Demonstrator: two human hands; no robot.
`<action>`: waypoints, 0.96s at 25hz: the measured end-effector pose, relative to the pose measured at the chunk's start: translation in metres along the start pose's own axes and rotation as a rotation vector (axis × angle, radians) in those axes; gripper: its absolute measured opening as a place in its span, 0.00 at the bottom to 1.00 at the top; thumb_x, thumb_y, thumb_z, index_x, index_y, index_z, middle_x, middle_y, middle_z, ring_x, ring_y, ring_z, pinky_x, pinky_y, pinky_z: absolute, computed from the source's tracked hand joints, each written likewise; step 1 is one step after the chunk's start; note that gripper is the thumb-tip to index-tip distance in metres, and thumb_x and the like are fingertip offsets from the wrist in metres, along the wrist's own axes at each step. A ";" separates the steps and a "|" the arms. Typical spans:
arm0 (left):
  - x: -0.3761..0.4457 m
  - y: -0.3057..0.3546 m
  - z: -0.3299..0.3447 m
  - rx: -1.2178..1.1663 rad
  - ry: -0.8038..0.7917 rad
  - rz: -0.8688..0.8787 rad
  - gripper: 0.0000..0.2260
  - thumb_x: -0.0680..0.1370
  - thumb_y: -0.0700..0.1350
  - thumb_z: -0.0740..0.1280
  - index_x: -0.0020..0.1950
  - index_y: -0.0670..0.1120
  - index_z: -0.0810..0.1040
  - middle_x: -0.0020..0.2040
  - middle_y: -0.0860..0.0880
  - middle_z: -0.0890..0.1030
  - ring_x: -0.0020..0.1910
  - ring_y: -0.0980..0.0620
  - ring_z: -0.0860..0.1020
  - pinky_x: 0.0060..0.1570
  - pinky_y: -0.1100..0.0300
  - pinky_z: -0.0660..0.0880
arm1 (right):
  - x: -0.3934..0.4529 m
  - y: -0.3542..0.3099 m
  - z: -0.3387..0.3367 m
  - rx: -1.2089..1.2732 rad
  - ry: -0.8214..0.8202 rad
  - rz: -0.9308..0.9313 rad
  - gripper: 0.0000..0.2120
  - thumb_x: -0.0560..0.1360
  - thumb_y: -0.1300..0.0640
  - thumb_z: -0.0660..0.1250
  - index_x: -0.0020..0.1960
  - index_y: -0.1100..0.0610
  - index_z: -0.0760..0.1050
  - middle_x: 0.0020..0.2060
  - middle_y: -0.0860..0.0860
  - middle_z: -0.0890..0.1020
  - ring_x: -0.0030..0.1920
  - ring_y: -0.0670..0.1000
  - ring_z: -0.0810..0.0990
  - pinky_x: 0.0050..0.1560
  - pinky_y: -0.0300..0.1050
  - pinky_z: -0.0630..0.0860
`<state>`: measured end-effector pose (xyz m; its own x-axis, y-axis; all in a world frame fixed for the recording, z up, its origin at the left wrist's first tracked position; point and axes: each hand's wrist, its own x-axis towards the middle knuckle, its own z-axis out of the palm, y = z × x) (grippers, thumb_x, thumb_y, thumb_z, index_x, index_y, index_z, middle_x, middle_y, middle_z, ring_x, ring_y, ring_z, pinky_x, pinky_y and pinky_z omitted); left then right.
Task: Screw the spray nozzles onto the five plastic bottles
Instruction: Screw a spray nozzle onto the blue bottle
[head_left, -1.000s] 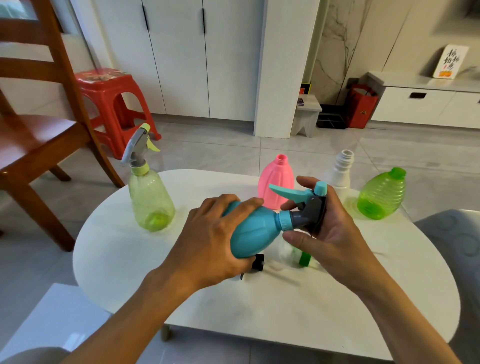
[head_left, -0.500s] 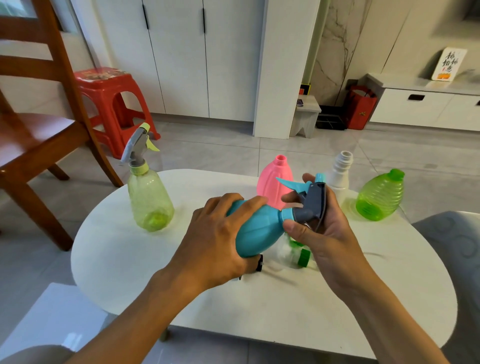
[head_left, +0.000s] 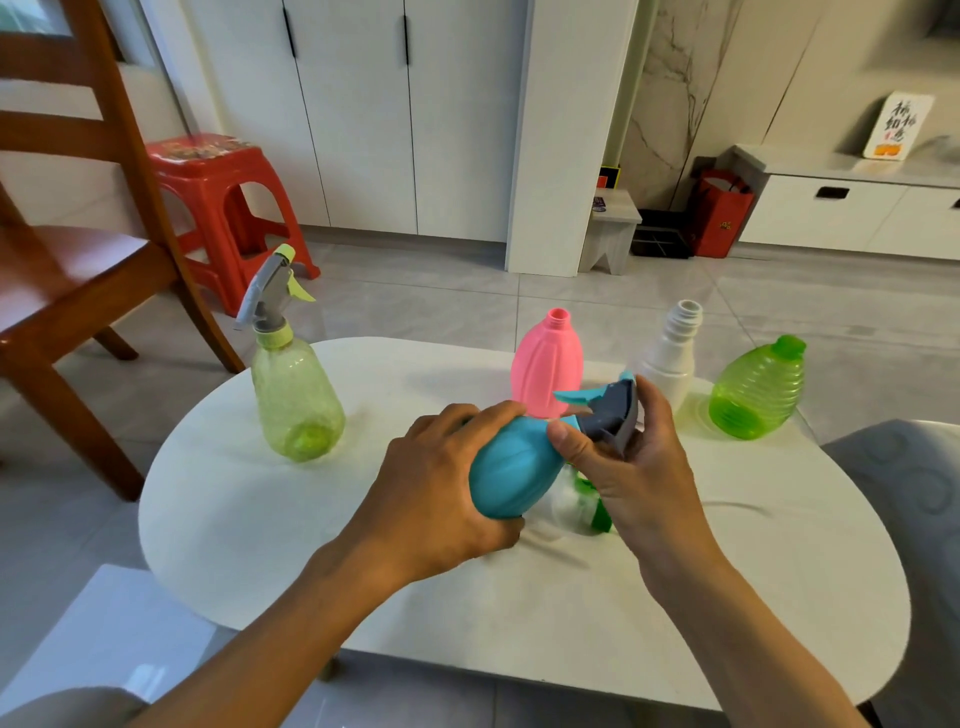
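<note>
L hand (head_left: 436, 493) wraps the blue bottle (head_left: 511, 473) from the side, fingers curled over its body, bottle tipped on its side above the white table (head_left: 270, 519). R hand (head_left: 631, 467) grips the grey nozzle (head_left: 610, 410) at the bottle's neck, thumb in front, fingers behind; teal trigger points left. Both forearms reach in from the bottom edge. Pink bottle (head_left: 545, 364), white bottle (head_left: 672, 353), green bottle (head_left: 756, 389) stand open behind. Yellow-green bottle (head_left: 293, 395) at left has its sprayer on. Sign (head_left: 896, 127) on the far cabinet: writing too blurred to read.
</note>
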<state>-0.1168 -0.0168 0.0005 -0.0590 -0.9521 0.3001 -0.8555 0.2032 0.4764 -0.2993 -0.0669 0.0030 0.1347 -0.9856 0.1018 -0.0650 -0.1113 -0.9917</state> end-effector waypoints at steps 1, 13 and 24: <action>0.001 0.000 0.000 0.020 -0.016 0.007 0.41 0.61 0.59 0.76 0.68 0.66 0.60 0.61 0.57 0.74 0.57 0.51 0.74 0.56 0.51 0.74 | -0.001 0.001 -0.001 -0.175 0.006 0.014 0.49 0.62 0.32 0.72 0.76 0.46 0.56 0.64 0.49 0.78 0.63 0.43 0.77 0.63 0.46 0.74; -0.002 -0.017 -0.018 0.299 -0.136 0.110 0.40 0.63 0.58 0.75 0.73 0.60 0.65 0.64 0.53 0.71 0.61 0.49 0.71 0.59 0.51 0.69 | 0.002 0.003 -0.020 -0.628 -0.421 -0.513 0.24 0.72 0.62 0.75 0.62 0.45 0.71 0.54 0.37 0.74 0.51 0.43 0.77 0.48 0.28 0.71; -0.004 -0.017 -0.021 0.345 -0.102 0.165 0.39 0.63 0.56 0.75 0.73 0.58 0.66 0.65 0.49 0.72 0.63 0.46 0.70 0.59 0.48 0.70 | 0.001 0.005 -0.017 -0.370 -0.401 -0.231 0.15 0.76 0.49 0.68 0.59 0.36 0.68 0.45 0.42 0.78 0.38 0.45 0.79 0.38 0.38 0.76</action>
<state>-0.0917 -0.0121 0.0084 -0.2465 -0.9344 0.2572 -0.9517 0.2835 0.1176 -0.3167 -0.0707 -0.0002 0.5445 -0.8139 0.2027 -0.3201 -0.4250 -0.8467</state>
